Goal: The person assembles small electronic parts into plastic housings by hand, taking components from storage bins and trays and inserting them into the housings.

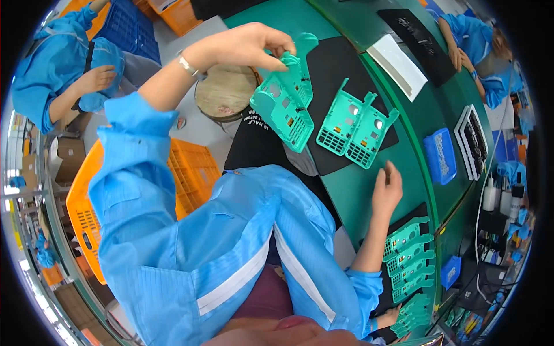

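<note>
We see our left hand (254, 43) raised at the far side of the scene, its fingers pinched on the top edge of a stack of teal moulded plastic housings (285, 101) with grid-like openings and round holes. The stack hangs from that grip above the near-left edge of a black rubber mat (329, 63), which lies on the green work table (369, 202). A silver bracelet (188, 65) sits on the left wrist, and the sleeve of our light blue work coat (173, 230) runs down toward the near edge.

Our right hand (386, 187) rests on the green table, near the right side, with its fingers loosely extended and holding nothing. It lies just near of a pair of teal plastic housings (358, 127) that lie flat side by side on the black mat, apart from the hand.

Further right and nearer to us, a row of teal plastic housings (410, 259) is laid out overlapping on a second dark mat. To the right of the pair stands a small blue plastic tray (440, 155), and beyond it a white tray of dark parts (474, 141).

On the left, an orange slatted plastic crate (190, 167) stands on the floor beside us, and a round wooden stool (225, 92) shows below the raised arm. Another person in a blue coat (55, 63) sits at the far left, and another person's hands (459, 57) rest at the far right.
</note>
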